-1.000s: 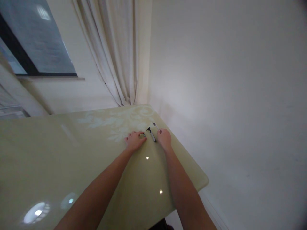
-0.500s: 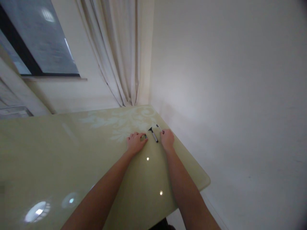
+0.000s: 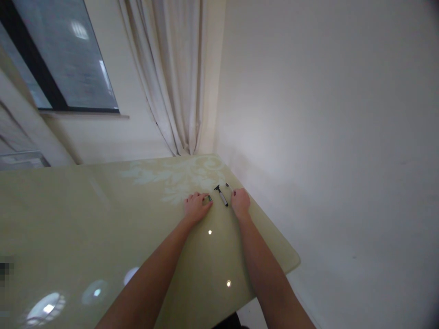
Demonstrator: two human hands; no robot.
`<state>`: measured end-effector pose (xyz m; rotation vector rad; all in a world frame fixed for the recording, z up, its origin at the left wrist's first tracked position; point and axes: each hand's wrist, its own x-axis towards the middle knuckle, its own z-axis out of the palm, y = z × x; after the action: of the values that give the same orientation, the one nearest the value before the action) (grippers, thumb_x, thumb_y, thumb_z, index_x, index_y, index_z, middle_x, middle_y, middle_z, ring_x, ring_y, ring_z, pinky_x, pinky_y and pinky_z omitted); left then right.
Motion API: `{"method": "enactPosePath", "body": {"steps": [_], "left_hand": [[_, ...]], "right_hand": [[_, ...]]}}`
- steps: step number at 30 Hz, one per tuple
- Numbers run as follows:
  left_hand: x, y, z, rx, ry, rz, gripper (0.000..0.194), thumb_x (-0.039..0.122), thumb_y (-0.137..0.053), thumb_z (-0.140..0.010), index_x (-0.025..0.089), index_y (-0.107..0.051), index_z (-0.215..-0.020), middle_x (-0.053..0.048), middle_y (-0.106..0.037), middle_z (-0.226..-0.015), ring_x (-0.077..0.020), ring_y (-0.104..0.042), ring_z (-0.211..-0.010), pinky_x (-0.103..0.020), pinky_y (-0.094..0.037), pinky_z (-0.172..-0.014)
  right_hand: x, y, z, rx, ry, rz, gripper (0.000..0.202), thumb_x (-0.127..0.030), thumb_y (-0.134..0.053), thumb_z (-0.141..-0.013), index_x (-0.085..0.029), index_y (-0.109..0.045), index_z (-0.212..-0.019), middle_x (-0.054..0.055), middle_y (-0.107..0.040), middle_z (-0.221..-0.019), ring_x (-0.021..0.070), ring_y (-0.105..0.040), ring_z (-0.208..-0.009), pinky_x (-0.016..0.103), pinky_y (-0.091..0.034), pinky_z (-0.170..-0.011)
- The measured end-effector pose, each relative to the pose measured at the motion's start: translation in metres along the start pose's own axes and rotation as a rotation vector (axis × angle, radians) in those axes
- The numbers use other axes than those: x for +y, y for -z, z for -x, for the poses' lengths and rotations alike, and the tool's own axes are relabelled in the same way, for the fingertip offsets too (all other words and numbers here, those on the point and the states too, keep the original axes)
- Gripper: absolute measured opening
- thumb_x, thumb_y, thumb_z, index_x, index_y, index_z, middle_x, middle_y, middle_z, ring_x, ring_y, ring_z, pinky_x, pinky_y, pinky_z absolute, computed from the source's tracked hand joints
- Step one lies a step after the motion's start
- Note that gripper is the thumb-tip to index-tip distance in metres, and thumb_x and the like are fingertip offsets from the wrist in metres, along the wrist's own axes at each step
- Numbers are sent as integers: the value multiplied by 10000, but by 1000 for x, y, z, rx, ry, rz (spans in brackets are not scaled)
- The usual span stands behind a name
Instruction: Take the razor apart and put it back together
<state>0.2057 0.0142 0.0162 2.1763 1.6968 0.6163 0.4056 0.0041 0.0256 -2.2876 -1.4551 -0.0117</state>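
Note:
My left hand [image 3: 196, 206] rests on the table with its thumb and forefinger closed around a small dark cylinder [image 3: 210, 198], battery-like in size. The other fingers of that hand lie bent on the tabletop. A razor [image 3: 222, 196] with a black head and a grey-and-black handle lies between my hands, touched by neither. My right hand [image 3: 240, 202] is closed in a fist around what looks like a toothbrush [image 3: 229, 187]. Its dark head and thin pale neck stick out toward the far left, while the rest is hidden in the fist.
The glossy pale-green table [image 3: 85, 219] meets a white wall [image 3: 325, 137] along its right side. A beige curtain [image 3: 178, 91] hangs behind the far corner, beside a dark-framed window [image 3: 65, 59]. Ceiling lights reflect in the tabletop.
The view has shifted slightly, so hands and objects appear a little lower and to the right. Both hands keep their holds, and the razor lies still between them.

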Motion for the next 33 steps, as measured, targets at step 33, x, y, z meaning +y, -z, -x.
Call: {"method": "enactPosePath", "body": {"steps": [33], "left_hand": [[-59,40,132,5,-208,589,227,371,-562,-812,231,-722,-893,-130,-742,-963,-312,-722,-893,-386,-595,-777]], "right_hand": [[-110,15,143,-456,1025,-741,274,-359,-603,-983,-202,-801,-1089,74,-804,-1058,203,-723,-990,290,-504,-940]]}}
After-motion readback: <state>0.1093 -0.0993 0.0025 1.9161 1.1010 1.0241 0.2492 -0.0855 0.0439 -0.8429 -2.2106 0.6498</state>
